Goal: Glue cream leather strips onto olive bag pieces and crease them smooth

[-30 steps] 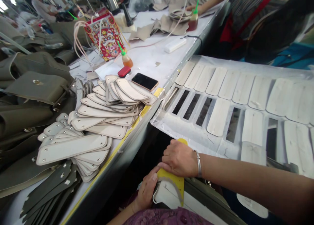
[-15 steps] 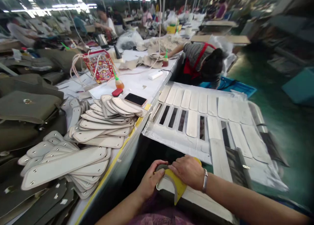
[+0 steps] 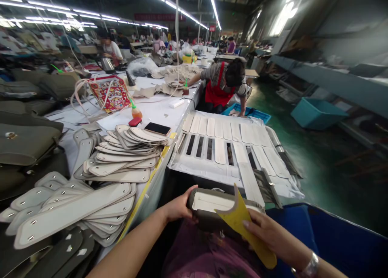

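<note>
My left hand [image 3: 178, 207] grips the left end of an olive bag [image 3: 212, 215] that lies over my lap, its white base panel [image 3: 212, 200] facing up. My right hand [image 3: 269, 235] holds a yellow curved template [image 3: 242, 225] against the bag's right side, fingers closed on it. A silver bracelet sits on my right wrist. Left of my hands, several white oblong base panels [image 3: 91, 197] with metal studs lie fanned in piles on the worktable [image 3: 169, 116].
A rack [image 3: 200, 171] to the front right carries rows of white panels. Olive bags [image 3: 27, 136], a phone [image 3: 157, 128], glue bottle [image 3: 136, 110] and a patterned pouch [image 3: 109, 93] lie on the table. A person in a red apron [image 3: 221, 86] bends beyond. A blue bin [image 3: 318, 112] stands right.
The view has tilted up to take in the hall. My right hand slid from the top of the bag to its right side with the yellow template, uncovering the white base panel.
</note>
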Motion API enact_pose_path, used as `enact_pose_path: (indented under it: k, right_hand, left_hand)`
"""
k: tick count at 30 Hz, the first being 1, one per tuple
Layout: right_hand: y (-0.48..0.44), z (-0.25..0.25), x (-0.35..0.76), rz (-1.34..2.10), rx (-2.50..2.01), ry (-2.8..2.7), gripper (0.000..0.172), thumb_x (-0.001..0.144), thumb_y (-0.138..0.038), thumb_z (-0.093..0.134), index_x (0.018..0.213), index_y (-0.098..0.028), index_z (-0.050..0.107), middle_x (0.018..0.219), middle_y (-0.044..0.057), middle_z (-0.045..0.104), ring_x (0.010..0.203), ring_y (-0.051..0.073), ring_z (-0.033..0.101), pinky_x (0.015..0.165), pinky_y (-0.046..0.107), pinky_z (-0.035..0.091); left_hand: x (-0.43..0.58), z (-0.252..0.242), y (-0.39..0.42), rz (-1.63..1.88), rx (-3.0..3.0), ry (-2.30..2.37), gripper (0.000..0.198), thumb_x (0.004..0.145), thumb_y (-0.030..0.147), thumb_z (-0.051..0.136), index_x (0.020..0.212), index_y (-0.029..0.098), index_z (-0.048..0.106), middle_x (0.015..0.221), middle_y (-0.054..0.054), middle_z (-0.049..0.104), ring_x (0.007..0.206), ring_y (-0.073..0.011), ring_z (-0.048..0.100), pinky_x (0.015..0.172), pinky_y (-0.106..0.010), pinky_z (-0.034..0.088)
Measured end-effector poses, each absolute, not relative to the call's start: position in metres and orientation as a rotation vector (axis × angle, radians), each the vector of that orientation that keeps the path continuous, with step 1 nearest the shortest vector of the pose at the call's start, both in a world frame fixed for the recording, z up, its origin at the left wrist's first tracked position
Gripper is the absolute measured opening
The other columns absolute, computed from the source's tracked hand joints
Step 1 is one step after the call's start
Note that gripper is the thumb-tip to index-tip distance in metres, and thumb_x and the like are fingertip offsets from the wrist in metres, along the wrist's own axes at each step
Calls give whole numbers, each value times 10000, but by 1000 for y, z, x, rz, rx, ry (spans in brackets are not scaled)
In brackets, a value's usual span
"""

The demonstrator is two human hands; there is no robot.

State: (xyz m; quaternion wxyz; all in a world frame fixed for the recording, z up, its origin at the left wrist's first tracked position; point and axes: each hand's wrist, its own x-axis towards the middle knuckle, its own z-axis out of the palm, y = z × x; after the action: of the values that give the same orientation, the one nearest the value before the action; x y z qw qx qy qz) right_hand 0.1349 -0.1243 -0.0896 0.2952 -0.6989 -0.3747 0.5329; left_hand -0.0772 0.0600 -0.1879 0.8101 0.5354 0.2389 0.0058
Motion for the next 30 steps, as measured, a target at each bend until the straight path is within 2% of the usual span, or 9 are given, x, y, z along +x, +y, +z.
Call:
enact_pose_path:
  k: [4, 7, 10, 13, 16, 18, 21, 24, 30]
  right_hand:
    - [-134, -115, 95, 1592, -1678, -675, 391, 753, -505, 534, 974, -193, 453, 755, 29, 621, 597, 186, 630, 501, 266, 472]
    - [-129, -130, 72, 1644, -1612, -611, 420, 734, -535, 535, 946, -185, 440, 632, 14, 616, 530, 183, 618, 467, 259, 459]
    - [-119, -141, 49, 1629, -1566, -496, 441, 707, -549, 547, 910, -170, 450, 546, -3, 589, 460, 158, 586, 427, 236, 431]
    - [-107, -147, 25, 1549, -1487, -311, 450, 667, -533, 594, 897, -171, 457, 598, -13, 584, 504, 163, 609, 455, 247, 457]
    - [-100, -151, 5, 1496, -1403, -169, 431, 666, -517, 612, 880, -174, 463, 680, 1, 595, 574, 184, 640, 522, 285, 494]
    - [-99, -154, -3, 1487, -1399, -105, 403, 679, -497, 616, 868, -172, 469, 672, 8, 594, 582, 192, 644, 531, 294, 496]
    - [-98, -157, -9, 1505, -1365, -1, 367, 694, -466, 625, 855, -173, 472, 646, 11, 595, 597, 204, 648, 553, 307, 499]
    - [-95, -158, -13, 1580, -1238, 113, 391, 688, -483, 631, 858, -173, 464, 672, 27, 616, 625, 209, 652, 584, 313, 498]
    - [-83, -157, -9, 1757, -1177, 59, 518, 619, -548, 672, 896, -155, 479, 709, 72, 652, 634, 215, 649, 575, 308, 492]
  left_hand:
    - [-66, -202, 53, 195, 1107, 416, 1070, 420, 54, 806, 1326, 298, 292, 1218, -82, 487, 970, -253, 565, 787, -378, 485]
    - [-65, -206, 50, 291, 1142, 364, 949, 456, 50, 801, 1272, 281, 373, 1221, -56, 497, 1106, -262, 482, 900, -379, 418]
    - [-67, -210, 48, 361, 1098, 362, 858, 505, 35, 771, 1250, 277, 420, 1230, -43, 515, 1147, -250, 456, 962, -362, 359]
    - [-73, -216, 46, 377, 914, 318, 793, 552, 32, 716, 1261, 256, 440, 1227, -54, 538, 1133, -250, 482, 961, -342, 350]
    - [-81, -219, 45, 319, 662, 232, 717, 639, 164, 676, 1303, 211, 410, 1233, -98, 540, 1091, -279, 520, 917, -376, 381]
    - [-84, -217, 43, 326, 539, 198, 620, 744, 358, 606, 1304, 169, 418, 1229, -125, 542, 1110, -297, 509, 936, -409, 364]
    - [-80, -209, 36, 378, 460, 207, 650, 814, 594, 434, 1309, 174, 415, 1239, -128, 538, 1152, -300, 479, 973, -427, 331]
    - [-72, -199, 30, 431, 502, 286, 615, 826, 597, 418, 1299, 204, 426, 1238, -105, 546, 1161, -272, 478, 994, -395, 322]
    - [-60, -186, 33, 423, 631, 513, 541, 848, 572, 406, 1203, 180, 518, 1128, -89, 620, 1089, -234, 539, 979, -349, 355]
